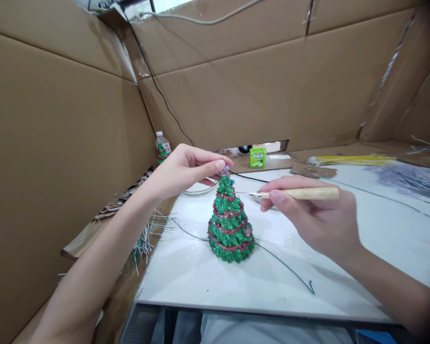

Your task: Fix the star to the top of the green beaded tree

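A green beaded Christmas tree (pixel 231 224) with red bead garlands stands upright on the white tabletop (pixel 186 282). My left hand (pixel 186 169) pinches the clear, pale topper (pixel 225 170) at its tip. From the right, my right hand (pixel 311 215) grips an awl-like tool with a pale wooden handle (pixel 304 193). Its thin metal point reaches the upper part of the tree; whether it goes in between the beads I cannot tell. A dark green wire (pixel 283 262) lies on the table, passing behind the tree and curling at its right end.
Cardboard walls enclose the table at left and back. At the back stand a small green box (pixel 257 158) and a plastic bottle (pixel 162 143). Cut wire ends (pixel 145 241) hang over the left edge. Yellow strands (pixel 351 160) and a bundle of wires (pixel 415 184) lie at right.
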The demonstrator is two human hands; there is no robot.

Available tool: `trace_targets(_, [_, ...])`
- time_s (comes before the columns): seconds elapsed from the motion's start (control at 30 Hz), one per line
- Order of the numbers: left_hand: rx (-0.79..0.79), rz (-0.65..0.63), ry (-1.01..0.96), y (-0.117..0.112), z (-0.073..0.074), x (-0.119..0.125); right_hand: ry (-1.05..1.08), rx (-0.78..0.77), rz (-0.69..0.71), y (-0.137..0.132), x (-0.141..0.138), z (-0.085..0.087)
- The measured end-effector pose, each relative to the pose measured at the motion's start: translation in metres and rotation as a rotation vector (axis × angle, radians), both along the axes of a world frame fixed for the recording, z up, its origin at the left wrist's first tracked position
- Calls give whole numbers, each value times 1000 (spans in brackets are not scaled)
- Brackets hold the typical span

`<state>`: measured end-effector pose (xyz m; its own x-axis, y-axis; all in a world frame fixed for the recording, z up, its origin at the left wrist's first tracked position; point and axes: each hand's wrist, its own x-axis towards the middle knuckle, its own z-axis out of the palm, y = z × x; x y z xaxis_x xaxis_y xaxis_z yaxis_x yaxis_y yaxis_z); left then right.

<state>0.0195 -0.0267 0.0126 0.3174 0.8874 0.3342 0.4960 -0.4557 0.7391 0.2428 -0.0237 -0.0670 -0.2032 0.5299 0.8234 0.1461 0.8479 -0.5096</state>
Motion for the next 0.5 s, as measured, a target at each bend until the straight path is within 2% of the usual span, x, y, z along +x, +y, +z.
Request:
trace_targets(0.17, [2, -5, -2, 0, 0, 0, 32, -64, 74, 0, -1, 2])
trace_targets(0.5, [-2, 5, 6, 0, 0, 0, 21, -75, 61, 0, 0, 3])
